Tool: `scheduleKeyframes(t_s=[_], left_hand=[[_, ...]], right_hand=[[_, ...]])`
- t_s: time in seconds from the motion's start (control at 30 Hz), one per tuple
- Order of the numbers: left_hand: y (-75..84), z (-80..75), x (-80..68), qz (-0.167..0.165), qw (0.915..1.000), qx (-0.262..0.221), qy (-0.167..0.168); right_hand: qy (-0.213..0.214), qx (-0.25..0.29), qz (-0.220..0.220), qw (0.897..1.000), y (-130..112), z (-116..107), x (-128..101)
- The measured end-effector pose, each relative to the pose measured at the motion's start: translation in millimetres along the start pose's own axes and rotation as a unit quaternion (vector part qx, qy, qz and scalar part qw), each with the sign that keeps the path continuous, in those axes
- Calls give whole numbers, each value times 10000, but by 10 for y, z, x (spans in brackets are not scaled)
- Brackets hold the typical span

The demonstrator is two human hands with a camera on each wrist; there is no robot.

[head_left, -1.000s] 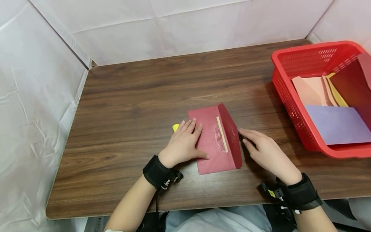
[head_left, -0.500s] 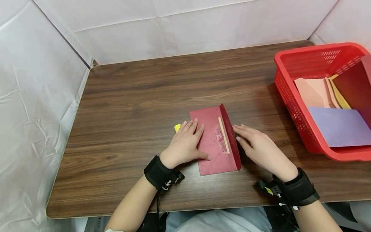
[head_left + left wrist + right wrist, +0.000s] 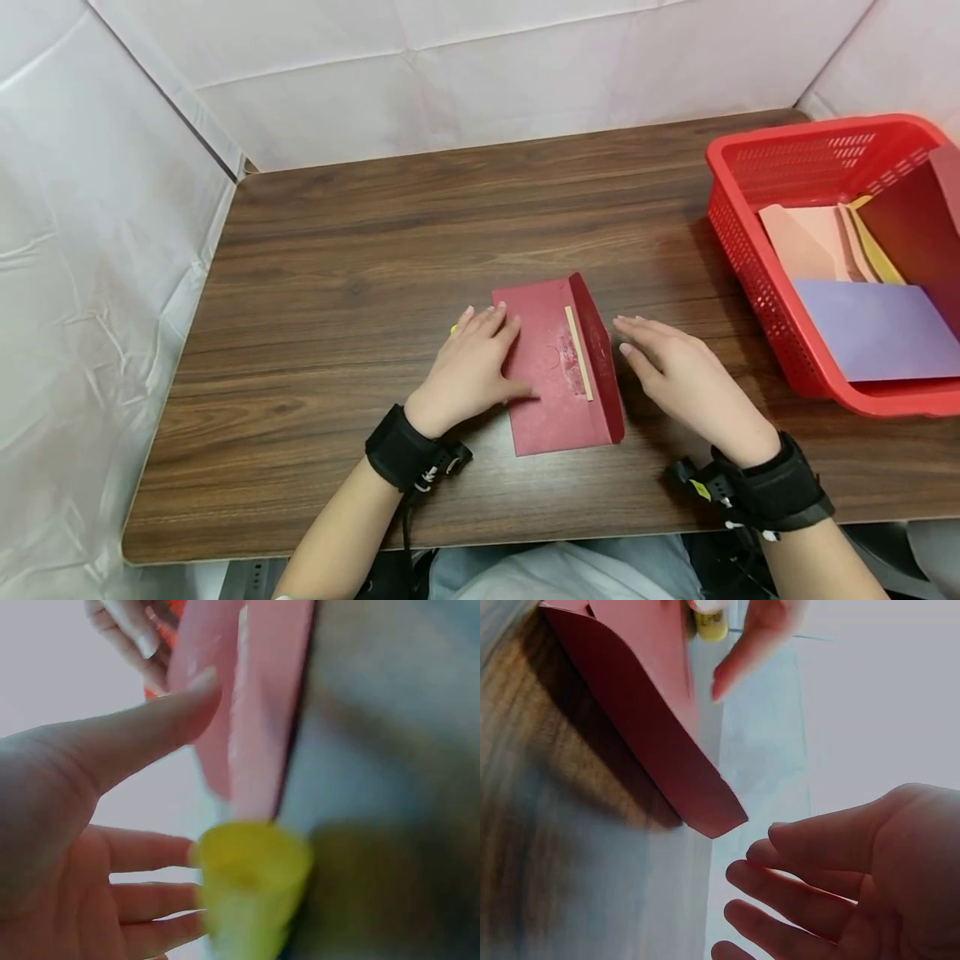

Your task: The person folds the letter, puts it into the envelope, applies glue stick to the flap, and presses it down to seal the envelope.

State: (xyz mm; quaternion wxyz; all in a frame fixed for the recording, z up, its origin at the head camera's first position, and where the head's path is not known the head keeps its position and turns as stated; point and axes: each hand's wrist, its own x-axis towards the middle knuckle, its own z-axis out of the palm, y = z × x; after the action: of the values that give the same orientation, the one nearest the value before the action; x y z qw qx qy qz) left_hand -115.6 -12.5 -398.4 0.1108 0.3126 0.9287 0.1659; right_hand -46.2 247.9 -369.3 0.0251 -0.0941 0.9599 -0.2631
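I have one dark red envelope (image 3: 551, 429) in front of me, lying nearer the bench's front edge than its back edge. Its one long flap (image 3: 600, 375), on the right side, stands tilted up from the body. One pale narrow strip (image 3: 579, 353) lies beside the fold, with a scuffed, glossy patch next to it.

I count two hands. The left hand (image 3: 468, 367) is spread over the envelope's left side, fingers straight and thumb out to the right; I cannot tell whether it touches the paper. One yellow thing (image 3: 251, 881) sits by its fingers, mostly hidden from the head camera; I see no grip on it. The right hand (image 3: 678, 375) is just right of the flap, fingers loosely bent and apart from it, with nothing held.

Each wrist wears a black band, so two in all: left band (image 3: 401, 447), right band (image 3: 772, 483).

Toward the back right corner of the bench (image 3: 337, 292) stands one red basket (image 3: 768, 308). In it I count one lavender piece (image 3: 877, 333), one yellow piece (image 3: 876, 250) and one dark red piece (image 3: 909, 218); the peach pieces (image 3: 802, 242) overlap too much to count.
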Motion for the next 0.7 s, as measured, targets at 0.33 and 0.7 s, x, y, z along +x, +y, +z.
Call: scheduleKeyframes(t_s=[0.33, 0.7], left_hand=[[-141, -144, -285, -1360, 9791, 138, 1507], [64, 116, -415, -1233, 9654, 1436, 1793]], right_hand=[[310, 404, 300, 9983, 42, -68, -42], [518, 574, 371, 9963, 111, -103, -65]])
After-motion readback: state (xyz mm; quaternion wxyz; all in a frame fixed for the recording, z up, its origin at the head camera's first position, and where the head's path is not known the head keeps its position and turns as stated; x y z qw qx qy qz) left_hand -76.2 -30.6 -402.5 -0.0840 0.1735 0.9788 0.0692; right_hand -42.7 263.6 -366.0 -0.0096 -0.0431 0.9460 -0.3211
